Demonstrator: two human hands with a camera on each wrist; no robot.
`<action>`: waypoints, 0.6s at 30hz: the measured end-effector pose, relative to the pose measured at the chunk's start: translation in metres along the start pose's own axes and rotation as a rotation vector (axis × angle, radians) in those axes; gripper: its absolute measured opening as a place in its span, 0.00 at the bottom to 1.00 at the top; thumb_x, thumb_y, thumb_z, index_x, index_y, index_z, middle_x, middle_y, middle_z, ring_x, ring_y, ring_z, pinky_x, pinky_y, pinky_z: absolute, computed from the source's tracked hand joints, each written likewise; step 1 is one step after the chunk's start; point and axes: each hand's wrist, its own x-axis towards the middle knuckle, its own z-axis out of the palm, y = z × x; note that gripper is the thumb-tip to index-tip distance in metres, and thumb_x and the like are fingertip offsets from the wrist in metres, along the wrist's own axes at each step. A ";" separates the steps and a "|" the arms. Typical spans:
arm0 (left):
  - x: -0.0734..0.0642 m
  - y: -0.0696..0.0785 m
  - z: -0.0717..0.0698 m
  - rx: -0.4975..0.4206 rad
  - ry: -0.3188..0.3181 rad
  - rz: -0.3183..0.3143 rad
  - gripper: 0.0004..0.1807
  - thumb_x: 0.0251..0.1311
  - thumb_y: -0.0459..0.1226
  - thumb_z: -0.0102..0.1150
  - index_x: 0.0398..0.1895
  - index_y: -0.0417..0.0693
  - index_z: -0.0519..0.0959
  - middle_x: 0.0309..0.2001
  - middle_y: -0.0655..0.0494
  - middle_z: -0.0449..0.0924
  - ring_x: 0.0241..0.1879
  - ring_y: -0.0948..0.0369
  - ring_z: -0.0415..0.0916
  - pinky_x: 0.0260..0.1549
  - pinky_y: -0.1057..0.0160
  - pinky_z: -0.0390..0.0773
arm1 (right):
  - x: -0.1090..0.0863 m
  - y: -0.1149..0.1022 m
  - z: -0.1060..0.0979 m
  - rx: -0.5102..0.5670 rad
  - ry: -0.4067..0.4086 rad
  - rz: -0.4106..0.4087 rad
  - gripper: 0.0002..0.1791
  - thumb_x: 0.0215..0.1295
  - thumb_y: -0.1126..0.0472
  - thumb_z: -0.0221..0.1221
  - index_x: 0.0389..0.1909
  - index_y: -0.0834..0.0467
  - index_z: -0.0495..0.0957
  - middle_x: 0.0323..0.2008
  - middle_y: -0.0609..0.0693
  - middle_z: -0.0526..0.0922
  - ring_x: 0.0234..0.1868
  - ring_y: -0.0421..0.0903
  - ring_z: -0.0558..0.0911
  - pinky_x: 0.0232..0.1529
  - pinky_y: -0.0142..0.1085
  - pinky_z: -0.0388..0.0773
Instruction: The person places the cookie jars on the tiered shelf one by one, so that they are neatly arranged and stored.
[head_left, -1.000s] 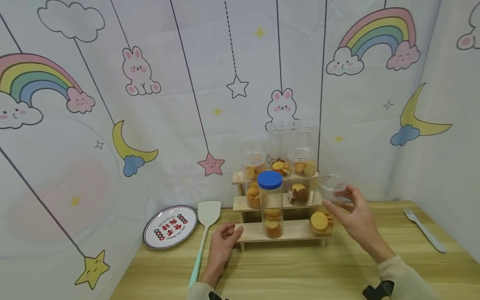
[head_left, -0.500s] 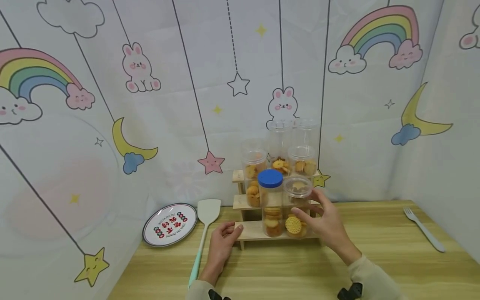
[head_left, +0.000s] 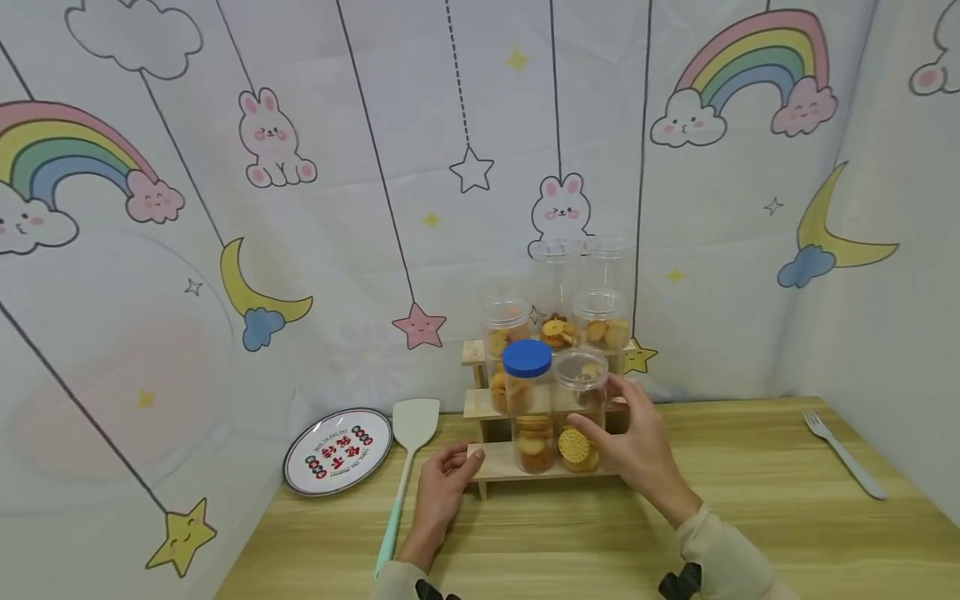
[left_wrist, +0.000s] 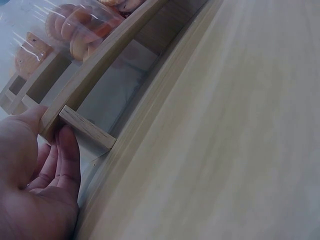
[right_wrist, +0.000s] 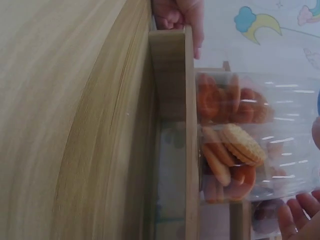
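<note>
A stepped wooden display rack [head_left: 491, 460] stands on the table, and my left hand [head_left: 444, 490] pinches the left end of its lowest step. In the left wrist view the thumb lies on top of the board [left_wrist: 100, 72] and the fingers curl beneath it. My right hand [head_left: 643, 446] grips a clear plastic jar [head_left: 581, 396] of biscuits, thumb in front and fingers round its right side. This jar stands on the lowest step, right beside a blue-lidded jar [head_left: 527, 392] of biscuits. In the right wrist view the biscuits [right_wrist: 227, 155] sit at the jar's bottom.
Several clear jars of biscuits [head_left: 557, 287] stand on the two upper steps. A white spatula [head_left: 415, 425] with a green handle and a patterned plate [head_left: 337, 452] are left of the rack. A fork [head_left: 843, 454] lies far right. A printed curtain [head_left: 360, 250] hangs behind.
My right hand has brought the clear jar leftward from the step's right end to beside the blue-lidded jar, which has shifted slightly left. My left hand keeps its hold on the rack.
</note>
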 end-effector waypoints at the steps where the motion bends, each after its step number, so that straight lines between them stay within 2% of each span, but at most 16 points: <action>1: 0.000 0.000 0.000 -0.006 0.000 -0.004 0.29 0.70 0.45 0.74 0.64 0.34 0.80 0.44 0.46 0.87 0.39 0.64 0.81 0.36 0.69 0.85 | 0.000 0.000 0.000 -0.002 0.003 0.000 0.40 0.58 0.55 0.83 0.68 0.61 0.77 0.54 0.50 0.82 0.55 0.45 0.81 0.53 0.36 0.86; 5: 0.000 -0.003 0.002 -0.012 -0.004 -0.006 0.28 0.70 0.44 0.74 0.64 0.34 0.80 0.44 0.46 0.87 0.38 0.64 0.82 0.36 0.70 0.85 | -0.002 0.001 -0.001 0.026 -0.008 0.019 0.39 0.59 0.58 0.82 0.69 0.60 0.76 0.54 0.50 0.82 0.54 0.43 0.81 0.50 0.41 0.90; 11: 0.001 -0.004 0.006 -0.016 -0.014 -0.002 0.29 0.71 0.45 0.73 0.65 0.34 0.80 0.44 0.48 0.87 0.38 0.64 0.82 0.36 0.68 0.87 | -0.006 0.000 -0.007 0.026 -0.045 0.081 0.40 0.63 0.54 0.80 0.71 0.59 0.73 0.60 0.52 0.81 0.57 0.44 0.80 0.55 0.45 0.89; 14: 0.000 -0.003 0.007 -0.020 -0.019 0.003 0.29 0.71 0.45 0.73 0.65 0.33 0.80 0.45 0.46 0.87 0.39 0.64 0.82 0.37 0.68 0.87 | -0.009 0.003 -0.012 0.034 -0.065 0.098 0.39 0.66 0.54 0.77 0.73 0.58 0.72 0.63 0.52 0.80 0.59 0.46 0.80 0.57 0.45 0.87; 18: -0.003 -0.002 0.004 0.009 -0.013 0.024 0.27 0.71 0.43 0.73 0.64 0.34 0.81 0.51 0.42 0.84 0.43 0.61 0.84 0.38 0.67 0.89 | -0.014 0.011 -0.026 0.036 -0.075 0.086 0.30 0.75 0.55 0.70 0.73 0.56 0.73 0.66 0.52 0.81 0.62 0.49 0.81 0.61 0.38 0.82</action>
